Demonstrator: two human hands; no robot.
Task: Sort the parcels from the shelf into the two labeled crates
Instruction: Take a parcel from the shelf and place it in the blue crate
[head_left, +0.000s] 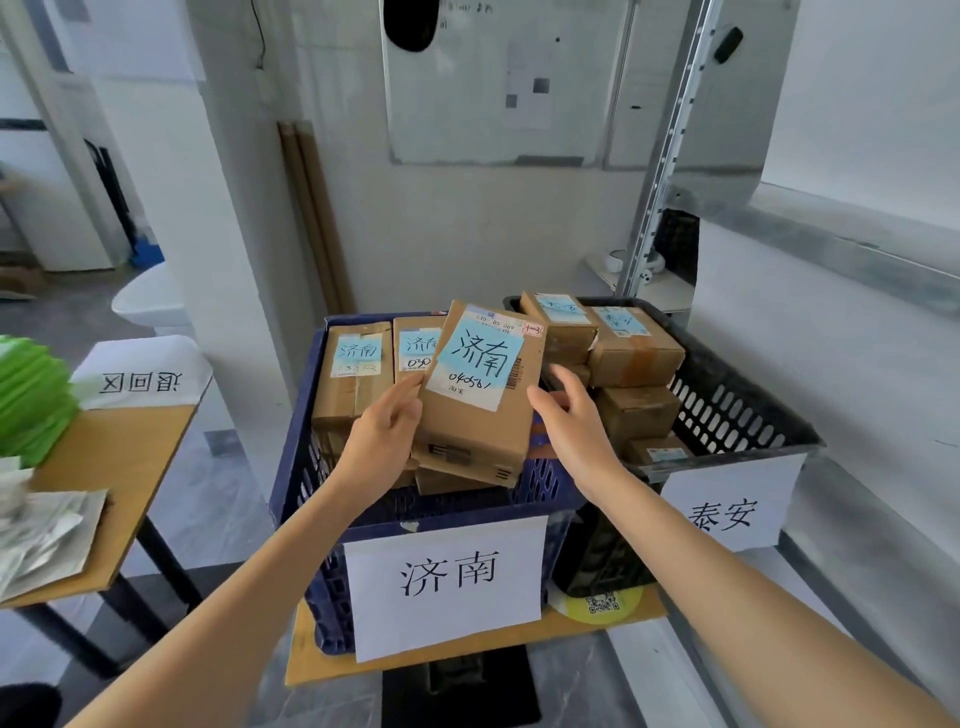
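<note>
A brown cardboard parcel (478, 410) with a blue note reading 济南 lies tilted on top of the other boxes in the blue crate (296, 467). That crate carries a white sign (447, 582) with the same characters. My left hand (384, 436) grips the parcel's left edge, thumb on top. At the parcel's right edge, my right hand (571, 421) has its fingers spread and relaxed and holds nothing. To the right stands the black crate (727, 410), signed 泰安 (727, 514), with several taped boxes in it.
Both crates stand on a wooden board (467, 654). A small table (130, 457) at the left holds a green stack (31, 395), silver bags (41, 535) and a paper sign (145, 379). A metal shelf post (660, 156) rises behind the black crate.
</note>
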